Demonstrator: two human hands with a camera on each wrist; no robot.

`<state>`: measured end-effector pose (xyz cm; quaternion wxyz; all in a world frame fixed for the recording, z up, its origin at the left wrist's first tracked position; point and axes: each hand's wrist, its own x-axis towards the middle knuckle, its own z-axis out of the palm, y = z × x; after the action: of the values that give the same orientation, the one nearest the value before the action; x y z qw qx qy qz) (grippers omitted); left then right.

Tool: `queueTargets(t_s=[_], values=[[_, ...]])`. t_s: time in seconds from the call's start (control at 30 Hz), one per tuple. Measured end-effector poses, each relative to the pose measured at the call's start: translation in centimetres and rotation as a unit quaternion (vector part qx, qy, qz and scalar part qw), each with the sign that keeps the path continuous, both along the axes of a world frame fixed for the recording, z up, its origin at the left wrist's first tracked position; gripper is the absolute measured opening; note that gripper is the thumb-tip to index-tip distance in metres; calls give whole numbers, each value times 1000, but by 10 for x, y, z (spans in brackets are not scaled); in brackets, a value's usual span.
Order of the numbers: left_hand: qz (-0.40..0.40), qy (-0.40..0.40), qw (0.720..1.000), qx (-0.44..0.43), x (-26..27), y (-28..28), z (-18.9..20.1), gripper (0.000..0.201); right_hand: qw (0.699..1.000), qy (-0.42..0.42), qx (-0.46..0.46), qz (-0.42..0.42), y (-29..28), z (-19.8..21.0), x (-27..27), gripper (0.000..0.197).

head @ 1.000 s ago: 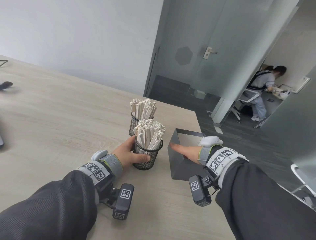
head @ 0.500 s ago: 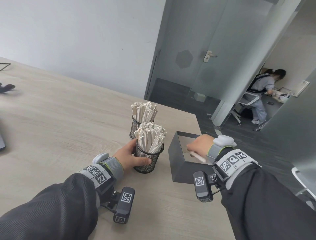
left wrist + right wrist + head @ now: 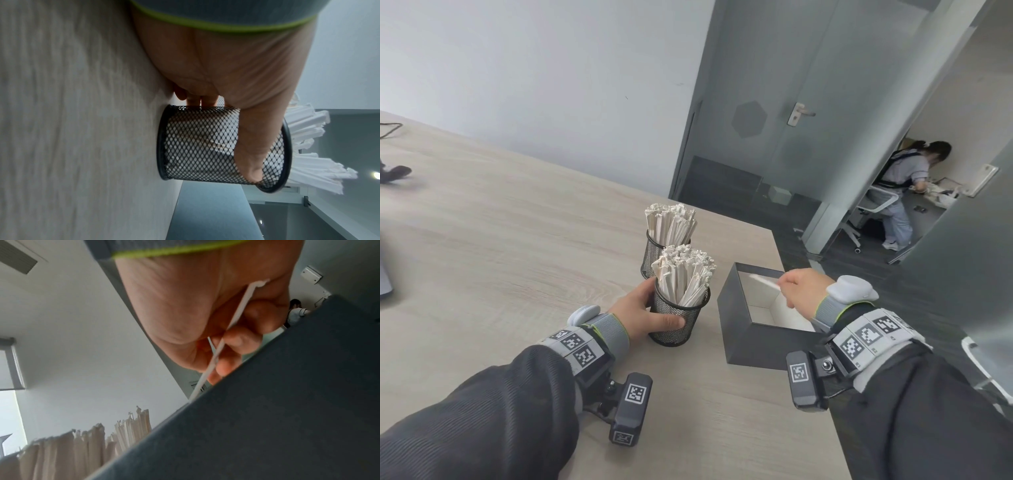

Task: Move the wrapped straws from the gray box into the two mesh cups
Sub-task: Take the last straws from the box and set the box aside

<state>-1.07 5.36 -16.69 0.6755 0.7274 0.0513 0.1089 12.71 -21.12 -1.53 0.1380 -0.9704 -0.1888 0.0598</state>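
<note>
Setting: a pale wood-grain counter (image 3: 500, 240) fills the left and centre of the head view; a frosted glass door (image 3: 774, 102) stands at upper centre.
Left hand: the left hand (image 3: 643, 313), at centre of the head view, wraps the near black wire-mesh cup (image 3: 681, 317); the thumb lies across the front of the mesh and the fingers (image 3: 193, 100) curl round the far side.
Near cup: it stands upright on the counter, packed with white paper-wrapped straws (image 3: 685, 274) that fan out above the rim.
Far cup: a second black mesh cup (image 3: 654, 255) stands just behind the first, toward the top of the frame, also full of wrapped straws.
Gray box: an open dark gray rectangular box (image 3: 756, 339) with a pale inside sits right of the near cup, near the counter's right edge.
Right hand: the right hand (image 3: 803, 291) hovers over the box opening, fingers (image 3: 238, 339) curled and pinching one thin white wrapped straw (image 3: 232, 331).
Held straw: it slants across the palm, its far end pointing toward the cups at left.
</note>
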Motion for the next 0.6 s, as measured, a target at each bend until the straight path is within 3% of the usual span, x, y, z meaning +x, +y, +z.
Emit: queueTargets(t_s=[0.13,0.23,0.37,0.6], values=[[3,3,1000,3,-1,0,1,96,991,-81,104,26,6,5,-8,22],[-3,1,1000,-1,-1,-1,2,100,961,-123,242,58,22,12,-29,13],[-5,4,1000,-1,-2,-1,3,100,918,-74,377,97,50,18,-62,12],[-12,-4,1000,2,-3,-1,5,110,924,-30,360,126,73,-12,-78,17]])
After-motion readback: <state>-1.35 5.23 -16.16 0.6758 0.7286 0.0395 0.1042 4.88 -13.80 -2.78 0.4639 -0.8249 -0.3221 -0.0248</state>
